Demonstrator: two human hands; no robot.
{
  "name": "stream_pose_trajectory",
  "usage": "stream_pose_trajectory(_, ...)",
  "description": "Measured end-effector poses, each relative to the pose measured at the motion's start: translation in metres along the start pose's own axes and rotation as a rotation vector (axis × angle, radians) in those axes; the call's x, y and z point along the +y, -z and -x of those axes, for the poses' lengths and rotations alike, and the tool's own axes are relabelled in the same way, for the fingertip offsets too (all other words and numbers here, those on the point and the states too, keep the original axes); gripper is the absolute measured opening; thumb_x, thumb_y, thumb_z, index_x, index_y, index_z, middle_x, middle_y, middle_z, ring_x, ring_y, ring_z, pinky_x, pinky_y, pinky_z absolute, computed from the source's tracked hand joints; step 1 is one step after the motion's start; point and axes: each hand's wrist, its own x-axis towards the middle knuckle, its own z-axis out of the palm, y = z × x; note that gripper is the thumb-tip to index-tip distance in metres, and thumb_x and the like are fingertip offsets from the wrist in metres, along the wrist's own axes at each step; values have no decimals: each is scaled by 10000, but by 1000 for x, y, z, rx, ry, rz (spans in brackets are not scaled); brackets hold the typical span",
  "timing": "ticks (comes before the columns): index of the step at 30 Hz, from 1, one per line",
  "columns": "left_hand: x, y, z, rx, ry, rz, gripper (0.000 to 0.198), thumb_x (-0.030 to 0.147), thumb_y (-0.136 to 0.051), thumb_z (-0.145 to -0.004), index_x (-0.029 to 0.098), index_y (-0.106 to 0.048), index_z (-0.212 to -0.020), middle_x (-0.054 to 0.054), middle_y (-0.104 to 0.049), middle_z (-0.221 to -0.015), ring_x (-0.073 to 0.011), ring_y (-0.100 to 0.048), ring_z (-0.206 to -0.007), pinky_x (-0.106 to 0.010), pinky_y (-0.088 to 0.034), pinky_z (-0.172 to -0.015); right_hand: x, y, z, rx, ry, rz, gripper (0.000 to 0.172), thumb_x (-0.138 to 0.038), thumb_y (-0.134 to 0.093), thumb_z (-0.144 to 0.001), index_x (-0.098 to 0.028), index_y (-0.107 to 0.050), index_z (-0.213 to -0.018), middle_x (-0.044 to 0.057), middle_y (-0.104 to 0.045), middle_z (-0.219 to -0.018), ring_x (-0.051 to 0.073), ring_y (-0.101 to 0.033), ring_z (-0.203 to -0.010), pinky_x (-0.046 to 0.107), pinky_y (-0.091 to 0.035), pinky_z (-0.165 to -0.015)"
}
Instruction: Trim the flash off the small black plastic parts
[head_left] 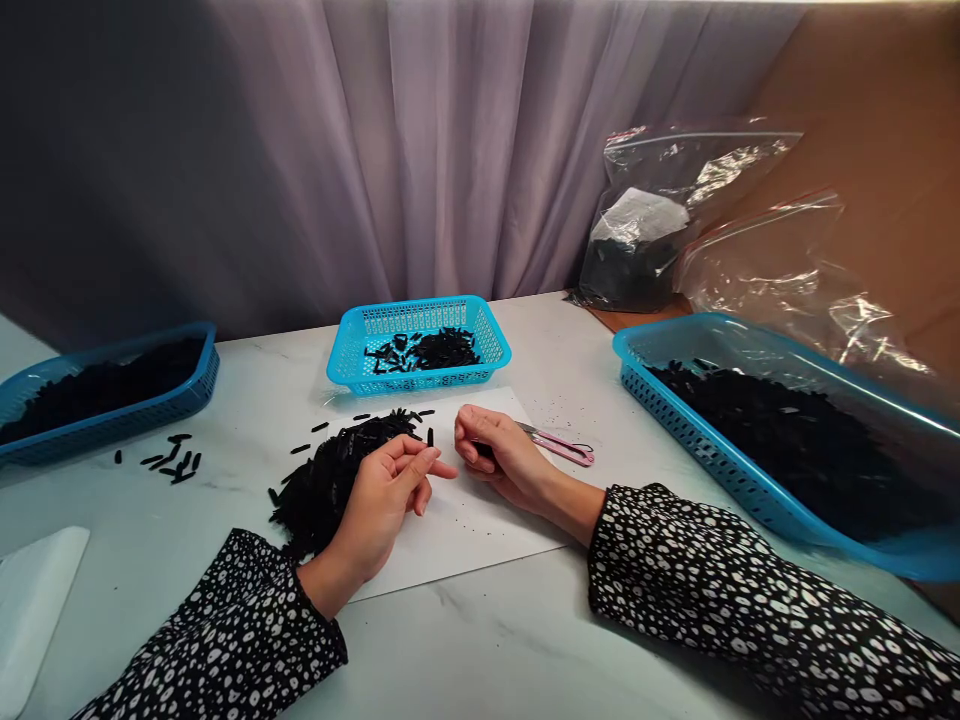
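Observation:
My left hand (390,492) pinches a small black strip-like piece (430,437) upright between thumb and fingertips. Just beside it, my right hand (504,455) is curled closed; something dark shows under its fingers, too hidden to name. A heap of similar black pieces (326,490) lies on a white sheet (435,560), against the far side of my left hand. Behind my right hand rest thread snips (562,446) with a pink handle, their blade tips hidden by the hand.
A blue perforated basket (347,377) at the back holds some black pieces. Fuller blue baskets stand at left (199,385) and right (675,430). Loose black pieces (178,465) lie left of the heap. Clear zip bags (637,250) stand back right. A white object (37,600) lies front left.

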Motion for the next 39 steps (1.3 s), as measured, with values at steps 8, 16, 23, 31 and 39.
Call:
stream_pose_trajectory(8, -1, 0, 1, -32, -23, -55, 246, 369, -674, -829, 178, -542, -749, -33, -728, -693, -60, -361, -448, -234, -274, -508, 5, -1, 0, -91, 18, 61, 400, -556, -729, -778, -182, -589, -764, -122, -254, -473, 70, -106, -438, 262, -56, -443)
stream_pose_trajectory(16, -1, 1, 2, -34, -25, -88, 240, 367, -662, -826, 184, -527, -752, -15, -706, -664, -62, -371, -454, -225, -280, -499, 7, 0, -1, -104, 12, 72, 382, -541, -707, -814, -182, -582, -782, -123, -268, -465, 69, -136, -434, 253, -71, -439)
stream_pose_trajectory(23, -2, 1, 2, -64, -24, -153, 227, 357, -640, -829, 194, -508, -742, 12, -667, -628, -73, -369, -467, -227, -275, -485, 12, 3, -4, -108, 32, 145, 374, -490, -791, -750, -176, -590, -738, -100, -359, -490, 62, -198, -438, 257, -93, -431)
stream_pose_trajectory(31, -9, 4, 0, -49, -96, -21, 294, 63, -510, -735, 215, -569, -980, 1, -690, -863, -128, -583, -801, -251, -437, -722, 6, 4, -4, -71, 27, 0, 351, -436, -825, -713, -151, -713, -883, -122, -301, -453, 59, -156, -436, 259, -76, -451)
stream_pose_trajectory(39, -16, 4, -5, -60, -136, 183, 496, 292, -674, -878, 261, -470, -1329, -88, -611, -1353, -217, -516, -1332, -402, -362, -1150, 3, 6, -1, -63, 5, -64, 332, -419, -836, -709, -140, -705, -834, -107, -327, -476, 55, -180, -456, 246, -101, -456)
